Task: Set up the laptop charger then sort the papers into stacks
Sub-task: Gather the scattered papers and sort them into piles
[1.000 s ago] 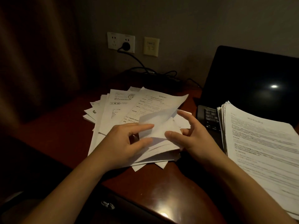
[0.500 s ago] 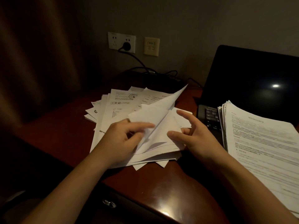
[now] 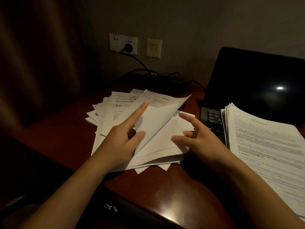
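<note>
Two hands meet over the loose pile at mid-desk. Your left hand pinches the lifted sheet, thumb on its near face. Your right hand hovers just right of it, fingers spread wide, gripping nothing.
</note>
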